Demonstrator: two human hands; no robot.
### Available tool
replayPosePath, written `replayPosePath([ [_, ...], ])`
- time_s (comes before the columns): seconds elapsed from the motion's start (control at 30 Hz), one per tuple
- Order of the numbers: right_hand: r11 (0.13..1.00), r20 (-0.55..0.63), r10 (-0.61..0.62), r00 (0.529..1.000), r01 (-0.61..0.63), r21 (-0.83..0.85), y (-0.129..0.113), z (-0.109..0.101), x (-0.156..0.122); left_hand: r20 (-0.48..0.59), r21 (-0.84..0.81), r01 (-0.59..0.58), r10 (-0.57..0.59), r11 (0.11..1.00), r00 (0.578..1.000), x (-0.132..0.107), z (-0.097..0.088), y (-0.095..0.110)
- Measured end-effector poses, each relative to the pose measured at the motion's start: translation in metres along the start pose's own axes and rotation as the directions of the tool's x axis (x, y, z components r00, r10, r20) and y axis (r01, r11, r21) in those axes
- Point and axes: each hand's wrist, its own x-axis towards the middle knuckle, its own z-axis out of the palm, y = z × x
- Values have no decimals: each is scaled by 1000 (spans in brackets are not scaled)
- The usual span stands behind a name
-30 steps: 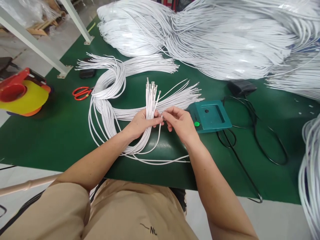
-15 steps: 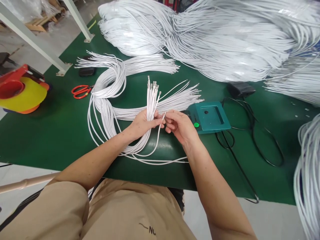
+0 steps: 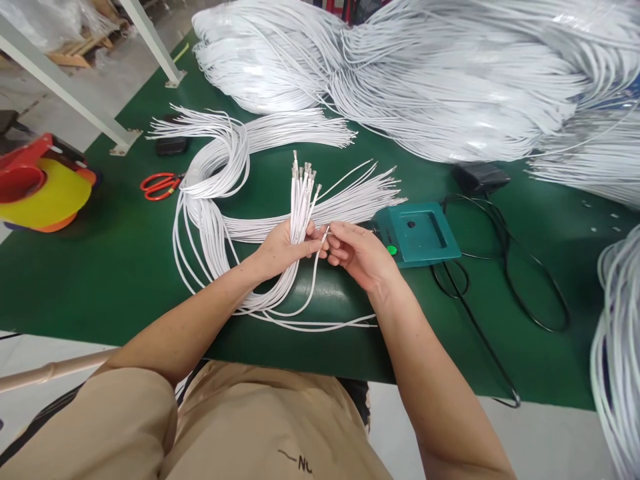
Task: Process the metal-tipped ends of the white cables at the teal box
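My left hand is closed round a bunch of white wires whose upper ends show bare metal tips. Between its thumb and fingers runs one separate white wire, curving down to the table. The fingertips of my right hand pinch together at the upper end of that wire, close against the left fingertips; the tip itself is partly hidden. Just right of my right hand sits a teal device with a green button. Behind both hands lies a fanned bundle of white wires.
Large heaps of white wire cover the back of the green table. Red-handled scissors lie left of the looped wires. A black cord and a thin black rod are at the right. Tape rolls stand far left.
The hands hold nearly the same pose; the right fingertips have shifted slightly at the end of the single wire. The whole view has moved a little.
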Motion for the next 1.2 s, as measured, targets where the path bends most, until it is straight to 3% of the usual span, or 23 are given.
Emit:
replayPosePath([
  [0.13, 964, -133, -165, 977, 132, -232, 0, 6, -2, 24, -63, -39, 40, 997, 999, 1, -2, -2],
  [0.23, 830, -170, -326, 930, 196, -522, 4, 8, -2, 23, -119, 1, 2, 993, 1000, 1, -3, -5],
  [0.3, 621, -138, -479, 867, 224, -752, 8, 9, -2, 24, -160, 51, -48, 986, 999, 1, -4, -6],
  [0.4, 76, 123, -633, 765, 219, -973, 10, 8, -3, 33, -227, 116, -111, 967, 993, 1, -6, -6],
  [0.47, -231, 314, -579, 752, 218, -948, 8, 5, -4, 32, -261, 149, -146, 954, 989, 3, -7, -6],
  [0.53, -392, 404, -509, 760, 213, -895, 2, 0, -5, 8, -269, 170, -175, 948, 985, 4, -7, -4],
  [0.63, -456, 370, -489, 790, 130, -880, -10, -12, -7, -51, -196, 171, -184, 966, 982, 5, -5, -3],
  [0.8, -444, 297, -378, 877, 109, -889, -22, -27, -8, -98, 36, 139, -135, 990, 986, 7, -1, -3],
  [1.2, -457, 285, -449, 847, 56, -888, -21, -32, -3, -193, 241, 126, -79, 962, 978, 15, 3, -23],
])
